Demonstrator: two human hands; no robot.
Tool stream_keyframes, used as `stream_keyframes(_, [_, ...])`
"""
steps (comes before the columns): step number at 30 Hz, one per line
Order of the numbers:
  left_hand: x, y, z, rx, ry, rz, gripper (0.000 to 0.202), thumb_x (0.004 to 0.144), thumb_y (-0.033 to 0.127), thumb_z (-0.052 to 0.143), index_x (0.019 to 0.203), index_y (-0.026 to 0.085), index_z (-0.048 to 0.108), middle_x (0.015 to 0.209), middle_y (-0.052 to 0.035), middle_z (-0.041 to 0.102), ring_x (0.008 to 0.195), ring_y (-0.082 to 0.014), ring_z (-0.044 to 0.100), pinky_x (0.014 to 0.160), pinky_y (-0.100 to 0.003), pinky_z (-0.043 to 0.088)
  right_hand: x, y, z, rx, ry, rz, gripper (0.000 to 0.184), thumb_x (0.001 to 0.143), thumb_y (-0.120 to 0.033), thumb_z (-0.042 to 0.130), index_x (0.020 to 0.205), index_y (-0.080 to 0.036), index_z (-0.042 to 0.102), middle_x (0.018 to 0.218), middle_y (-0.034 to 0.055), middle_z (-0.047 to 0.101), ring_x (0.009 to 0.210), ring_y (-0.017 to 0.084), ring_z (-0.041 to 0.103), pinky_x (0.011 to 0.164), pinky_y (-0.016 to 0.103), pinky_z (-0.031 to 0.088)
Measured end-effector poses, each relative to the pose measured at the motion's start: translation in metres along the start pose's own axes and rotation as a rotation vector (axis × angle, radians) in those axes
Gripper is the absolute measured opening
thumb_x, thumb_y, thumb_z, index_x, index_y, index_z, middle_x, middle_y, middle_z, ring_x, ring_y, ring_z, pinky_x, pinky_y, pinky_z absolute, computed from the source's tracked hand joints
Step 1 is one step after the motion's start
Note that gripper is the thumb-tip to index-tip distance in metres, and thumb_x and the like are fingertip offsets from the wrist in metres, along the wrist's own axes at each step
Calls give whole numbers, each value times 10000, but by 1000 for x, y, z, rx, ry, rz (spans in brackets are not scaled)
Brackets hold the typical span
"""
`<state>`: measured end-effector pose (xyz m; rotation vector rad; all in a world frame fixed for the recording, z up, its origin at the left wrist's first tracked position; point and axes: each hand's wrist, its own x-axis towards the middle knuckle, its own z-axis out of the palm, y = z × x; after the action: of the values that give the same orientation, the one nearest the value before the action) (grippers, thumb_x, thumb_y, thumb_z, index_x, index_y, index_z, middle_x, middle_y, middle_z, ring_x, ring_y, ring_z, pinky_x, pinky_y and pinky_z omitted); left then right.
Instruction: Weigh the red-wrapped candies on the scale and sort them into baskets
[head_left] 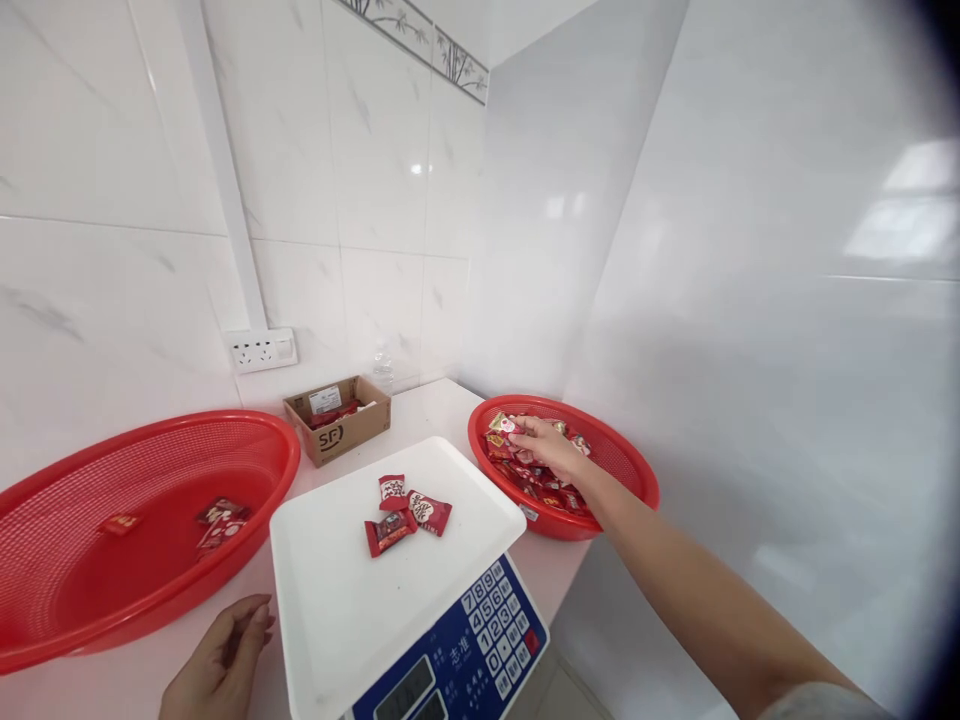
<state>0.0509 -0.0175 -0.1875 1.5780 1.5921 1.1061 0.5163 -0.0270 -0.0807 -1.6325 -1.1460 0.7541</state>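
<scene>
My right hand (pixel 546 445) reaches over the right red basket (pixel 626 450), thumb and fingers closed on a small wrapped candy (pixel 505 425) with a pale and gold wrapper. Beneath it lies a heap of red-wrapped candies (pixel 551 492). Three red-wrapped candies (pixel 429 512) rest close together on the white pan (pixel 337 590) of a digital scale (pixel 457 650). Beside the pan's left edge, low in the view, is my left hand (pixel 221 655). Its fingers are curled against the thumb, and nothing shows in them.
On the left stands a larger red basket (pixel 255 440) with a few wrapped candies (pixel 221 525) inside. A cardboard box (pixel 349 437) holding red packets sits behind the scale, near a clear plastic bottle (pixel 383 370). Tiled walls close in the white table (pixel 439 402) behind and right.
</scene>
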Motion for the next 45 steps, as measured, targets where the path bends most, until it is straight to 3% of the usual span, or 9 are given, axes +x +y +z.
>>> stream_keyframes(5, [-8, 15, -2, 23, -60, -44, 464, 681, 625, 486, 940, 251, 576, 972, -33, 683, 855, -235, 657, 722, -303, 520, -19, -32, 51, -133, -208, -185, 268, 802, -291, 566, 1056, -219, 607, 1008, 37, 658, 911, 179, 616, 807, 333, 503])
stream_keyframes(10, [-9, 18, -3, -18, -60, -93, 506, 676, 647, 471, 971, 243, 551, 1000, -49, 664, 895, -243, 643, 799, -339, 499, -30, -47, 97, -331, -246, -325, 331, 792, -280, 575, 1110, -193, 609, 1214, 95, 574, 1120, 234, 512, 1003, 419, 355])
stream_keyframes(18, [-11, 23, -3, -16, -66, -107, 504, 663, 654, 471, 948, 248, 559, 976, -44, 665, 897, -247, 635, 808, -352, 490, -49, -52, 126, -505, -560, -457, 524, 827, -424, 516, 1294, -189, 485, 1388, 90, 430, 1272, 220, 389, 1062, 361, 295])
stream_keyframes(22, [-13, 27, -4, -5, -52, -105, 505, 660, 657, 468, 936, 245, 565, 952, -48, 671, 881, -249, 640, 784, -350, 500, -41, -59, 113, -623, -452, -461, 512, 867, -439, 439, 1324, -208, 448, 1421, 57, 390, 1305, 188, 341, 1085, 339, 258])
stream_keyframes(26, [-13, 27, -2, -7, -54, -72, 488, 673, 642, 472, 929, 239, 572, 933, -52, 680, 845, -246, 650, 747, -339, 514, -9, -50, 71, -724, -239, -313, 490, 904, -373, 357, 1349, -173, 411, 1399, 91, 418, 1281, 214, 375, 1073, 366, 261])
stream_keyframes(32, [-11, 24, -2, 48, -85, -60, 454, 692, 620, 470, 934, 253, 582, 1001, -38, 674, 854, -226, 653, 714, -288, 522, 21, 1, 15, -846, -351, -45, 719, 740, -452, 610, 1374, -195, 388, 1451, 113, 327, 1265, 293, 394, 1016, 370, 337])
stream_keyframes(36, [-10, 26, -4, 71, -93, -66, 454, 697, 611, 459, 941, 247, 576, 1018, -45, 671, 866, -226, 652, 722, -284, 522, 25, 25, 12, -874, -341, -18, 768, 739, -390, 616, 1415, -221, 293, 1494, 110, 223, 1280, 269, 371, 1003, 345, 339])
stream_keyframes(40, [-12, 27, -5, 83, -99, -64, 451, 704, 601, 453, 955, 245, 574, 1028, -49, 670, 853, -223, 653, 726, -282, 521, 29, 31, 17, -887, -259, -38, 654, 752, -361, 611, 1344, -178, 400, 1393, 156, 381, 1181, 263, 468, 958, 333, 363])
stream_keyframes(45, [-13, 24, -5, 70, -75, -57, 439, 693, 601, 476, 936, 251, 583, 1000, -41, 678, 850, -229, 655, 705, -285, 527, 30, 29, 18, -904, -190, -61, 498, 757, -282, 613, 1237, -205, 503, 1287, 118, 503, 1074, 225, 541, 890, 293, 399])
